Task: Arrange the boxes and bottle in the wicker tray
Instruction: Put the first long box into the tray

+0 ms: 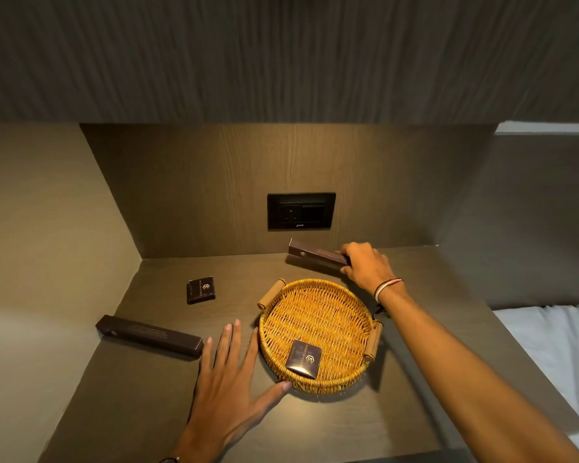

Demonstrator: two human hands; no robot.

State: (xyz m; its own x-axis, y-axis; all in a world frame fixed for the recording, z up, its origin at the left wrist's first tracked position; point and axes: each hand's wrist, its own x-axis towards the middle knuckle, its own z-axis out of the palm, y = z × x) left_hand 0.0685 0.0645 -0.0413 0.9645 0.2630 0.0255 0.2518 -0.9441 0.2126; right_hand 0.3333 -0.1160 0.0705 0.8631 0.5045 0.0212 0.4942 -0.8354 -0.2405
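Gripping a long box behind the wicker tray

Your right hand [368, 265] is closed around the end of a long dark box [316, 254] at centre right of the frame, just beyond the round wicker tray [318, 384]. Your left hand [229, 379] lies spread flat on the worktop [348, 426], thumb touching the tray's near rim. One small square box [304, 357] leans inside the tray. Left of it, apart on the worktop, lie another small box [200, 290] and a second long box [149, 335].
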